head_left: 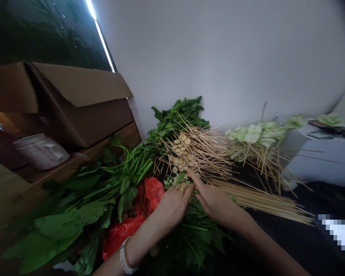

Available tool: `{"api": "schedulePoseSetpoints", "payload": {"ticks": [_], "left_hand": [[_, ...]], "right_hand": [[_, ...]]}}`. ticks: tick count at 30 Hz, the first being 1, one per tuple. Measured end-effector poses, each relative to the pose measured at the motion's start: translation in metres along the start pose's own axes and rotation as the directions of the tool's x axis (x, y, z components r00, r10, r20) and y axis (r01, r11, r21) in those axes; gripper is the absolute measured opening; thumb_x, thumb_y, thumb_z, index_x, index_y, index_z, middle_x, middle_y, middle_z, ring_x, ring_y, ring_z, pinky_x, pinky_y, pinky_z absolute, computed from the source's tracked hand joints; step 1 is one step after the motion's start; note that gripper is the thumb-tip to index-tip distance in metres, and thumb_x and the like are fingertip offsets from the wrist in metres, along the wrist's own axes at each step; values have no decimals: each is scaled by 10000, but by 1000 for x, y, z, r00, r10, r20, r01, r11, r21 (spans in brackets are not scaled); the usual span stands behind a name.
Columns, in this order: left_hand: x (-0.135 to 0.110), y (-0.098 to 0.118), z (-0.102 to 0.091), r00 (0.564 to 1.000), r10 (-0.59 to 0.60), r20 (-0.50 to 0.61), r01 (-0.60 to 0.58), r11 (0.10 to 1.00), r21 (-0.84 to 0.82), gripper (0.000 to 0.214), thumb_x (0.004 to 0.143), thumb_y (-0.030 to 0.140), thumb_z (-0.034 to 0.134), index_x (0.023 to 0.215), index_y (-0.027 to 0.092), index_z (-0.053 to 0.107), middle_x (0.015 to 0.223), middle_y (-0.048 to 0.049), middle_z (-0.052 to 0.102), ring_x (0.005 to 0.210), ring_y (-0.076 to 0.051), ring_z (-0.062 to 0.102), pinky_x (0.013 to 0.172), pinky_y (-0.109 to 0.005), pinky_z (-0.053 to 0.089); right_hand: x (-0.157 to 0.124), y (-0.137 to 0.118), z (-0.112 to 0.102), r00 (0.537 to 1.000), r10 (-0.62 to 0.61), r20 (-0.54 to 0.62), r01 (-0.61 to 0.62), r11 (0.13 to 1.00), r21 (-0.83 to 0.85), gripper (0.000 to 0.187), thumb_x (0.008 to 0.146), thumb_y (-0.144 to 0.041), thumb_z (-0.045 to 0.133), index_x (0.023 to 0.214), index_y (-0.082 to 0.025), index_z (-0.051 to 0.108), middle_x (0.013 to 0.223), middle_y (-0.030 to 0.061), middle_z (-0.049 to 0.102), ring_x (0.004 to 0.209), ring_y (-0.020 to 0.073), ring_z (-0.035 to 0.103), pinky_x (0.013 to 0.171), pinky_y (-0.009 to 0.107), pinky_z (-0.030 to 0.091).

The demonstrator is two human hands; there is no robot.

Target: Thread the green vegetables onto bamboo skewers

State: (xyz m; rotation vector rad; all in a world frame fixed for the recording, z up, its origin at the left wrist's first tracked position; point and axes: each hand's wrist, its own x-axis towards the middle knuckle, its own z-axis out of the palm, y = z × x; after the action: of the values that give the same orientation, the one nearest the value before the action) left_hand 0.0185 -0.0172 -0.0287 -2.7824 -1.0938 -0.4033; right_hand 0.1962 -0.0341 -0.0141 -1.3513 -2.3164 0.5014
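My left hand (174, 203), with a ring and a beaded bracelet on that arm, has its fingers closed together. Its fingertips meet my right hand (212, 197), whose index finger points out while the others curl in. A bit of leafy greens (195, 191) shows between the two hands; most of what they grip is hidden. Just beyond my fingers lie chopped pale green pieces (169, 179) and skewers with round pale slices (182, 147). Bare bamboo skewers (255, 199) lie in a bundle beside my right hand. Below the hands are more leafy greens (198, 230).
Long-stemmed greens (103, 191) spread along the left, with a red plastic bag (153, 191) beside them. Skewered pale green leaves (255, 134) are piled at right, near a white box (319, 157). A cardboard box (86, 115) and a white mug (43, 151) stand at left.
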Motion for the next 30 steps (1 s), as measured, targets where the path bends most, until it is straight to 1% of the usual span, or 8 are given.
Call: {"api": "schedulePoseSetpoints", "payload": {"ticks": [4,10,14,17,21,24,28,30], "left_hand": [[-3,0,10,996,-36,80,42,997,-72,200,871,80,429,1000,145,567,928,-122,666,860,-251,636,766,-354,503],[-5,-1,3,983,-161,83,181,889,-420,135,820,112,425,744,195,499,684,-16,542,639,-173,514,633,-281,407],[-5,7,-13,947,-252,201,271,289,-918,211,864,217,362,668,192,438,591,41,375,525,-107,323,494,-226,280],[1,11,-19,912,-220,346,280,-282,-918,186,796,242,424,624,200,367,530,81,231,447,-75,138,405,-201,144],[15,-5,-20,873,-371,317,51,-577,-815,277,793,263,475,608,213,275,534,97,155,426,-69,77,368,-170,114],[21,-18,-15,839,-495,227,44,-353,-935,210,850,279,478,664,190,439,536,80,289,422,-69,210,381,-166,203],[10,-2,10,936,-342,83,228,410,-883,263,940,296,424,985,187,660,842,-35,659,783,-157,584,730,-280,480],[-4,16,30,980,-181,77,185,718,-671,321,956,297,418,1184,217,629,1175,-85,658,1142,-233,548,995,-412,413]], "right_hand": [[-2,-7,8,994,36,102,-17,984,-178,314,927,-122,359,1167,-107,562,1014,165,695,878,261,666,711,320,445],[-2,-10,1,995,-6,100,20,990,-138,203,940,-146,372,876,-166,564,828,98,672,702,186,609,625,284,383],[-3,-9,-17,985,-168,27,156,953,259,244,985,-261,359,784,-209,487,697,-11,545,624,126,480,596,249,355],[-5,-12,-22,985,-172,-14,162,899,407,263,992,-291,349,759,-216,445,656,-36,459,593,112,415,565,241,326],[-9,-20,-23,980,-165,-108,192,923,334,259,981,-282,374,732,-220,411,660,-30,451,606,119,416,580,258,309],[-10,-19,-25,984,-102,-150,150,919,363,261,982,-297,384,736,-222,434,660,-29,472,610,121,446,587,257,324],[-6,-8,-28,977,-4,-211,96,899,427,262,985,-314,372,757,-226,466,621,-33,499,581,123,477,588,260,349],[-5,-4,-29,975,7,-221,88,905,417,253,982,-318,380,769,-227,481,618,-34,505,575,124,484,589,262,355]]}}
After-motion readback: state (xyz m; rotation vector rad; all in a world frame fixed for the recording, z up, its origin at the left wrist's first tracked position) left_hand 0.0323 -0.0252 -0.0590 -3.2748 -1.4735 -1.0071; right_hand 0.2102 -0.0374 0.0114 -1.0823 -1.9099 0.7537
